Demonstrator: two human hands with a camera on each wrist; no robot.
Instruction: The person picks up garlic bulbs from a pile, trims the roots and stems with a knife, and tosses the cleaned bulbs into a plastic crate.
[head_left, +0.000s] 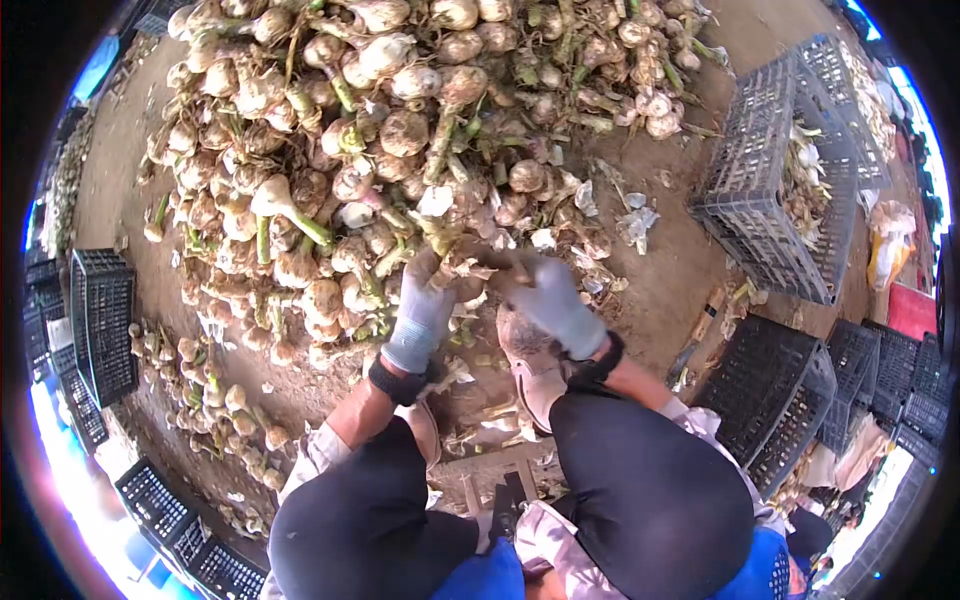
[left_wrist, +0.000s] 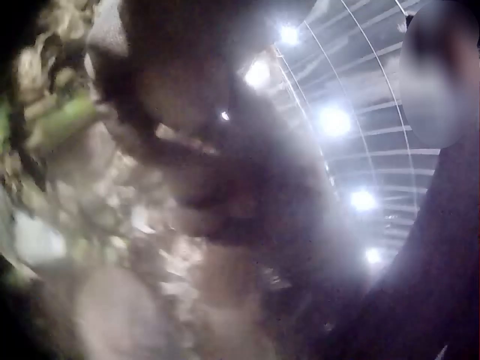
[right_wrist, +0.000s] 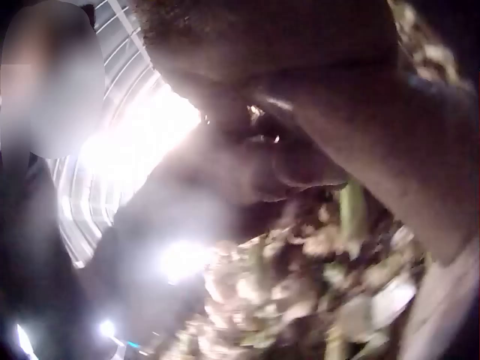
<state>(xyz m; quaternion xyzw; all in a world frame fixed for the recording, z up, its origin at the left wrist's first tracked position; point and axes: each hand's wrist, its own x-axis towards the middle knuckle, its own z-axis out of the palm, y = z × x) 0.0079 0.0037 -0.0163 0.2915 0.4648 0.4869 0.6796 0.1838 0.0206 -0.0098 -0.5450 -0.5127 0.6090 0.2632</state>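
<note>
Between my two gloved hands, at the near edge of a large heap of garlic (head_left: pixel 300 190), is a garlic bulb (head_left: pixel 468 268) with brown papery skin. My left hand (head_left: pixel 420 315) grips it from the left, fingers bent around its stem side. From the right, my right hand (head_left: pixel 556 302) pinches at the same bulb with thumb and curled fingers. Both hands wear grey gloves with soiled fingertips. In the right wrist view the curled fingers (right_wrist: pixel 277 165) show dark, and the bulb is mostly hidden. The left wrist view is blurred and dim.
Black plastic crates stand at the left (head_left: pixel 103 325) and lower right (head_left: pixel 765 385). A grey crate (head_left: pixel 765 190) with garlic inside stands at the right. A knife-like tool (head_left: pixel 697 335) lies on the ground. Smaller garlic (head_left: pixel 235 400) lies left of my shoes (head_left: pixel 535 365).
</note>
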